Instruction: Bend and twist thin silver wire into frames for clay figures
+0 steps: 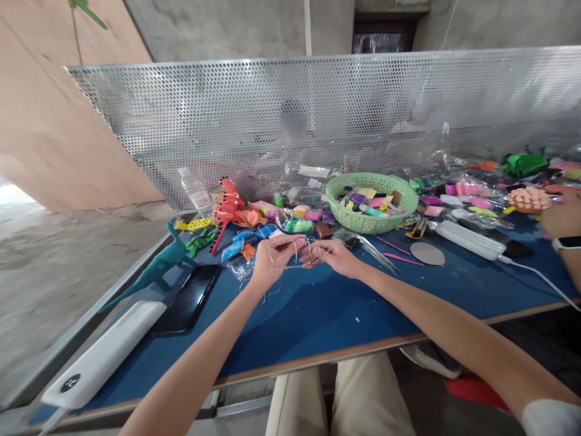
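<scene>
We see only parts of the thin wire piece (pixel 296 257) in the left hand (pixel 269 260) — the fingers hide some of it, and we cannot tell whether the right hand (pixel 333 257) grips it too. In the green basket (pixel 363 224), upper pieces hide the lower ones from us. The bottle (pixel 193 188) has a label too small to read, as is the display (pixel 71 383) on the white power bank (pixel 111 348). We lose its cable (pixel 54 419) at the bottom edge — and a co-worker's arm (pixel 571 266) at the right edge.
</scene>
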`<state>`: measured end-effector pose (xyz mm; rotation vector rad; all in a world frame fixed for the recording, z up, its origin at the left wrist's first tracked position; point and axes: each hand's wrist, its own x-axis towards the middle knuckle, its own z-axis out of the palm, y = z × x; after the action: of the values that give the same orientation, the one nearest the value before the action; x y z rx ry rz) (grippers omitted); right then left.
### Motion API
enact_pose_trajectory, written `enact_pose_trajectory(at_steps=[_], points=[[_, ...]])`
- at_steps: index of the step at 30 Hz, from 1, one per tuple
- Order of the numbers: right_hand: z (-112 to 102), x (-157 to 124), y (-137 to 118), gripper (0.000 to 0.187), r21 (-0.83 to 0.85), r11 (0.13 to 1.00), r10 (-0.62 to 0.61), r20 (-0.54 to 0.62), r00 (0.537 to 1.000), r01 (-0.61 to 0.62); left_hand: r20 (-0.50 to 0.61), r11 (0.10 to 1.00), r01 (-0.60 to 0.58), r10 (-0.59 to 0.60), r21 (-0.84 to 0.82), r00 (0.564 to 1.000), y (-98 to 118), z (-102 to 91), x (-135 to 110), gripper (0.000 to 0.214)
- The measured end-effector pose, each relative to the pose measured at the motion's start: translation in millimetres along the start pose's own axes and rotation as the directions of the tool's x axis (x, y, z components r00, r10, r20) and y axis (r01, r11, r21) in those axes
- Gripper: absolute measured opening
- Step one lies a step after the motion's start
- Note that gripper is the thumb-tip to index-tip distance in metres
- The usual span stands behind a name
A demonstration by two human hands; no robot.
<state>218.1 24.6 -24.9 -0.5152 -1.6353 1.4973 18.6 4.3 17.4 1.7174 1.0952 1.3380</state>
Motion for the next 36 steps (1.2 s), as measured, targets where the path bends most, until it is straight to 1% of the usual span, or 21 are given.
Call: enact_pose_trajectory(at_steps=[3,7,13,15,18,20,23,25,27,32,36], points=[[0.4,1.2,0.9,0.042,-0.031,0.999,-0.01,-0.009,1.0,0.01,-0.005,0.999,0.032,-0.032,-0.025,0.999,-1.2,2.3,-0.8,0.034],[-0.2,1.6,-1.9,0.037,-0.095,0.994,-0.06,-0.019,0.998,0.058,0.025,0.995,0.055,-0.054,-0.08,0.998,-1.1,4.1,-3.1,0.036],[-1.1,0.2,-4.6,0.037,-0.192,0.979,-0.073,-0.049,0.996,0.062,0.034,0.999,0.016,-0.015,-0.038,0.999,-1.3,4.6,0.8,0.035],[0.3,0.5,-2.6,0.035,-0.162,0.985,-0.063,-0.042,0.997,0.055,0.033,1.0,0.011,-0.01,-0.029,0.999,-5.0,5.0,3.0,0.035],[3.9,2.0,1.8,0.035,-0.014,1.0,-0.028,-0.023,0.999,0.027,0.04,1.0,0.015,-0.014,-0.022,0.999,-11.1,6.8,4.3,0.035],[6.1,2.9,4.3,0.035,0.054,0.999,-0.008,-0.047,0.999,0.01,0.05,0.999,0.026,-0.024,-0.035,0.998,-13.9,9.4,3.7,0.035],[7.4,2.8,5.1,0.032,0.06,0.998,0.003,-0.084,0.996,0.002,0.084,0.996,0.042,-0.035,-0.076,0.996,-15.1,15.4,1.5,0.037],[7.0,1.7,3.2,0.035,0.011,1.0,-0.001,-0.079,0.997,0.001,0.116,0.994,0.052,-0.04,-0.101,0.992,-14.5,19.2,-0.1,0.039],[6.5,0.5,0.0,0.039,-0.074,0.997,-0.02,-0.089,0.996,0.013,0.119,0.993,0.052,-0.04,-0.103,0.992,-13.2,21.5,-1.6,0.04],[7.8,-1.4,-8.5,0.04,-0.273,0.961,-0.075,-0.128,0.989,0.038,0.008,0.998,0.024,-0.023,-0.052,1.0,-9.6,21.5,-5.4,0.036],[8.2,-3.7,-12.5,0.04,-0.379,0.923,-0.124,-0.128,0.984,0.067,-0.019,0.998,0.032,-0.033,-0.053,0.999,-7.0,20.7,-6.6,0.036]])
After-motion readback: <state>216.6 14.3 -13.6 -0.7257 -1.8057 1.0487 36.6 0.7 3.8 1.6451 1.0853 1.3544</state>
